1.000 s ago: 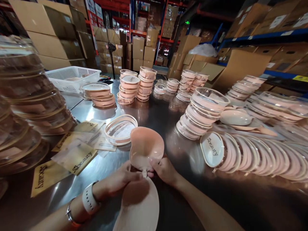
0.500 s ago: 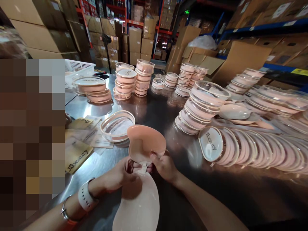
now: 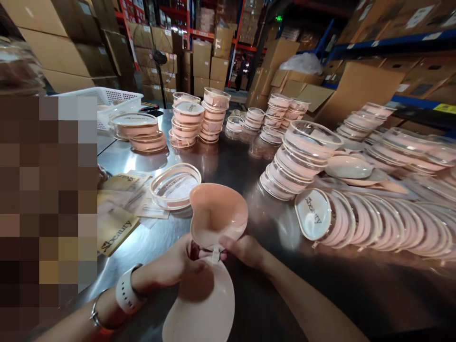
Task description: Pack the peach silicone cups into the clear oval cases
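Note:
An adhesive bra [image 3: 219, 209] with two peach-beige cups hangs between my hands, joined in the middle by a small pale clasp [image 3: 215, 255]. My left hand [image 3: 182, 259] is closed on it at the left of the clasp. With the thumb on the upper cup's lower edge, my right hand [image 3: 242, 247] grips it from the right. The lower cup [image 3: 203, 304] lies toward me and runs out of the picture at the bottom. Just beyond my left hand, a round clear case [image 3: 175, 186] with a pale rim rests on the metal table [image 3: 228, 166], a printed sheet showing in it.
Printed cards [image 3: 121, 232] lie left of the case. Stacked clear cases [image 3: 295, 161] stand at right, and a long row of tilted cases [image 3: 370, 221] fills the right side. More stacks [image 3: 187, 121] and a white basket [image 3: 121, 99] are farther back. Pixelation covers the left edge.
My right thumb has slid down the upper cup toward the clasp, and the upper cup now faces me more openly. Both hands keep their hold.

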Tool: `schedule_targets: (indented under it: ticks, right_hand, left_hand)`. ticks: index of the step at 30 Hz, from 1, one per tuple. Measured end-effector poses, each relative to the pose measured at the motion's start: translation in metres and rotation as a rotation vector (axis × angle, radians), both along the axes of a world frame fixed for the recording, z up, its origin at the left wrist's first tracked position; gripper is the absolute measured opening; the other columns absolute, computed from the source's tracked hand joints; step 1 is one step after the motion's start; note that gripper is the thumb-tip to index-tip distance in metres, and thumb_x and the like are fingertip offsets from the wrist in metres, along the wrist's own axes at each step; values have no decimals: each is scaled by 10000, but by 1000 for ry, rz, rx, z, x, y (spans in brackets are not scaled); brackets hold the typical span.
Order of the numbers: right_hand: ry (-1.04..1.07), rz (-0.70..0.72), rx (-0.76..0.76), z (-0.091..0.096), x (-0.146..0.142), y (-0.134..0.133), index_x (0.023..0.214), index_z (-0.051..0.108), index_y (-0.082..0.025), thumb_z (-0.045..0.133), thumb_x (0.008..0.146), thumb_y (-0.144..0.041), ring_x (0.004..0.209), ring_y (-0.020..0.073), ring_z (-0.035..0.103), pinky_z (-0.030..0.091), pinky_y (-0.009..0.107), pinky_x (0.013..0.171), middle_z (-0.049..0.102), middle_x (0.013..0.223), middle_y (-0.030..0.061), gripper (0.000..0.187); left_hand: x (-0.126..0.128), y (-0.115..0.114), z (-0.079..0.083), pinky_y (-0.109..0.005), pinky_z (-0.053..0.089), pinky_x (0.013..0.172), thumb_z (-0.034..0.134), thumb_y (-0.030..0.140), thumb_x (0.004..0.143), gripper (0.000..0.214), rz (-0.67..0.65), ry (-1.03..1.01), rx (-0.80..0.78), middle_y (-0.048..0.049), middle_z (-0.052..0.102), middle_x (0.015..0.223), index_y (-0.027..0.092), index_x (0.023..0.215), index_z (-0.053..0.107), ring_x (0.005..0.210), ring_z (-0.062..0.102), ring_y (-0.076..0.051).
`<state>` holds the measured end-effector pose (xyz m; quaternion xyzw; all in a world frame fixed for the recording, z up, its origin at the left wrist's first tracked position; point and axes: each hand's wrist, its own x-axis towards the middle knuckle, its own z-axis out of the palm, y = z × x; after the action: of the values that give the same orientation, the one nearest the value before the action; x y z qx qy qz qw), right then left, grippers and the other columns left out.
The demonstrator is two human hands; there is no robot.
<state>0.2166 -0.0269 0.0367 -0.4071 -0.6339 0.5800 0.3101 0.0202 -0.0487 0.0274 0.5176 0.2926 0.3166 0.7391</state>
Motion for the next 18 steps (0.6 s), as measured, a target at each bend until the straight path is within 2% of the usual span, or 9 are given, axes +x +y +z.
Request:
schedule_targets:
  ticks: [3, 5, 8, 10, 11, 13, 15, 17, 18]
  right_hand:
    - [-33, 64, 26, -5, 1, 1, 876, 722, -177, 765, 724, -552, 814, 203, 667, 558, 324, 764, 732, 854, 52, 407]
    - [-18, 22, -2, -7, -1, 2, 967, 735, -199, 767, 740, -520, 955, 244, 667, 552, 371, 851, 742, 997, 65, 394]
    - [120, -86, -124, -6, -5, 4, 981, 738, -221, 789, 720, -535, 952, 261, 684, 555, 390, 855, 753, 995, 65, 411]
    - [251, -109, -220, -3, -6, 6, 975, 726, -213, 815, 654, -608, 936, 269, 697, 559, 393, 841, 757, 986, 77, 516]
    - [318, -117, -272, -2, -6, 7, 926, 710, -203, 815, 625, -654, 875, 262, 705, 565, 386, 803, 756, 916, 75, 553]
    - [472, -151, -361, 1, -2, 11, 820, 636, -205, 818, 608, -678, 656, 195, 671, 556, 340, 699, 686, 671, 5, 549]
    - [586, -137, -386, 2, 5, 17, 767, 532, -234, 824, 654, -609, 420, 101, 505, 499, 263, 565, 482, 465, -112, 489]
    - [658, -16, -367, 1, 15, 22, 747, 449, -255, 769, 730, -557, 284, 58, 299, 382, 209, 419, 313, 402, -163, 440]
    - [685, 51, -368, 0, 20, 23, 747, 426, -259, 731, 764, -543, 257, 50, 224, 315, 200, 373, 291, 402, -166, 417]
  left_hand:
    - [0, -1, -1, -194, 388, 539, 722, 144, 691, 112, 35, 57, 56, 41, 581, 632, 163, 744, 624, 581, 505, -87]
    - [0, -2, -1, -200, 393, 538, 685, 129, 707, 94, 72, 82, 87, 38, 598, 659, 171, 767, 626, 595, 510, -95]
    - [-4, -1, 7, -241, 495, 649, 698, 143, 710, 231, 81, 175, 231, -18, 720, 841, 187, 937, 693, 777, 636, -176]
    - [-12, 2, 14, -272, 539, 702, 705, 215, 755, 344, 86, 285, 363, -43, 764, 928, 206, 1099, 696, 830, 686, -212]
    - [-20, 6, 18, -286, 553, 715, 687, 279, 796, 365, 127, 342, 419, -54, 775, 940, 207, 1154, 685, 827, 706, -220]
    - [-42, 17, 26, -309, 566, 737, 593, 410, 872, 372, 356, 464, 505, -75, 784, 913, 186, 1156, 683, 817, 730, -230]
    - [-70, 31, 32, -327, 558, 748, 518, 473, 890, 405, 718, 662, 580, -94, 779, 881, 159, 1078, 691, 816, 735, -245]
    - [-101, 45, 37, -330, 529, 764, 500, 404, 888, 369, 974, 996, 633, -111, 774, 930, 142, 1081, 673, 846, 727, -258]
    - [-114, 50, 38, -332, 513, 766, 479, 356, 899, 364, 1005, 1149, 651, -129, 768, 964, 126, 1117, 658, 871, 721, -268]
